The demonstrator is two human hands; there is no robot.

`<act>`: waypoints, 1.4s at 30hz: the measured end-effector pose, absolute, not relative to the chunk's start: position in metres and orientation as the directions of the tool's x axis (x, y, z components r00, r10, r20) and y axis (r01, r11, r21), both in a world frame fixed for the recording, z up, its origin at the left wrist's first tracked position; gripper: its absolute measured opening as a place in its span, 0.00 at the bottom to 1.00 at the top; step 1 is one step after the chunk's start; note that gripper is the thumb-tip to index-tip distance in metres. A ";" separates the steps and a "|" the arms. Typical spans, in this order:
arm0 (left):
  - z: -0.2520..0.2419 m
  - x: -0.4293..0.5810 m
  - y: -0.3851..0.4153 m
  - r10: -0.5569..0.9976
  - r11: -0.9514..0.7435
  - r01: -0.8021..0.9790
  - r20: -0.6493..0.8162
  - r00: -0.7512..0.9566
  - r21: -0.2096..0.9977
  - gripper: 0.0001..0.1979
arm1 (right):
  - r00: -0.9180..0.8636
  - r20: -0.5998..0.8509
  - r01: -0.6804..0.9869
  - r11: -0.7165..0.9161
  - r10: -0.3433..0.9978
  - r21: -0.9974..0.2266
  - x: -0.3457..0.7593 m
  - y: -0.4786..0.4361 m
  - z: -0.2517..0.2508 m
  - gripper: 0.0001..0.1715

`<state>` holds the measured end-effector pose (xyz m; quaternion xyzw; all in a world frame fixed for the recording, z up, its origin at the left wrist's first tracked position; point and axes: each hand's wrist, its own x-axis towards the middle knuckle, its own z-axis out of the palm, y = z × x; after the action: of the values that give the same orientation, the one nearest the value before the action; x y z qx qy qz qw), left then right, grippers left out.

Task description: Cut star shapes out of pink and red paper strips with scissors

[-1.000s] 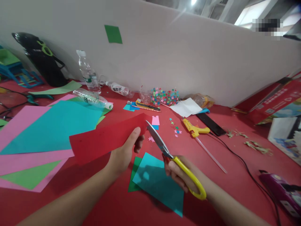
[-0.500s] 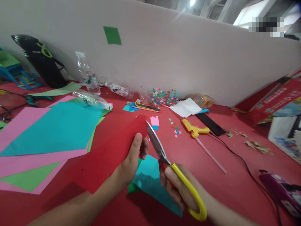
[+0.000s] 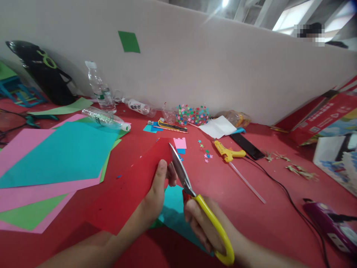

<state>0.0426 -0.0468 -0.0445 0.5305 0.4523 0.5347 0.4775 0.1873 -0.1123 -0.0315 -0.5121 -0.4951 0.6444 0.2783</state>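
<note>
My left hand [image 3: 160, 186] pinches a sheet of red paper [image 3: 125, 190] by its right edge, thumb on top and fingers curled behind. My right hand [image 3: 200, 219] is wrapped round the scissors [image 3: 214, 223], which have a yellow handle loop and a red part near the pivot. The steel blades point up and away, with the tips at the far right corner of the red paper. Whether the paper lies between the blades I cannot tell. Beneath my hands, a teal sheet [image 3: 175, 208] lies on the red table, partly hidden.
Coloured sheets [image 3: 61, 156] are stacked at left, with a clear bottle [image 3: 104, 118] lying on them. A yellow glue gun [image 3: 228, 152], its cord and a black phone [image 3: 247, 146] lie at right. Small paper stars [image 3: 206, 156] are scattered mid-table. A white partition [image 3: 181, 67] stands behind.
The whole view has shifted slightly, so most things sit a little further left. The scissors have moved slightly left with my right hand, their tips still at the red paper's corner.
</note>
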 end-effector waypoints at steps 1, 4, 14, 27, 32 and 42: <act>-0.045 0.043 -0.047 0.990 -0.138 -0.032 0.139 0.019 0.990 0.27 | -0.322 -0.385 0.157 -0.352 0.865 -0.923 0.187 -0.112 -0.031 0.42; -0.043 0.043 -0.047 0.988 -0.152 -0.035 0.154 0.034 0.988 0.27 | -0.310 -0.370 0.169 -0.333 0.876 -0.928 0.187 -0.111 -0.026 0.43; -0.038 0.044 -0.050 0.978 -0.200 -0.029 0.201 0.052 0.979 0.26 | -0.254 -0.409 0.234 -0.354 0.877 -0.905 0.188 -0.107 -0.022 0.41; -0.035 0.044 -0.050 0.978 -0.201 -0.032 0.202 0.048 0.979 0.26 | -0.237 -0.424 0.321 -0.342 0.874 -0.883 0.193 -0.104 -0.020 0.30; -0.032 0.040 -0.048 0.979 -0.185 -0.065 0.190 0.080 0.981 0.25 | -0.189 -0.433 0.326 -0.359 0.882 -0.875 0.195 -0.103 -0.021 0.28; -0.019 0.024 -0.027 0.953 0.228 -0.358 -0.131 0.274 0.905 0.21 | -0.169 -0.434 0.361 -0.354 0.885 -0.863 0.206 -0.094 -0.014 0.27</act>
<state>0.0243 -0.0271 -0.0188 0.4009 0.3708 0.4747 0.6903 0.2064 -0.0936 -0.0135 -0.6011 -0.5184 0.5618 0.2332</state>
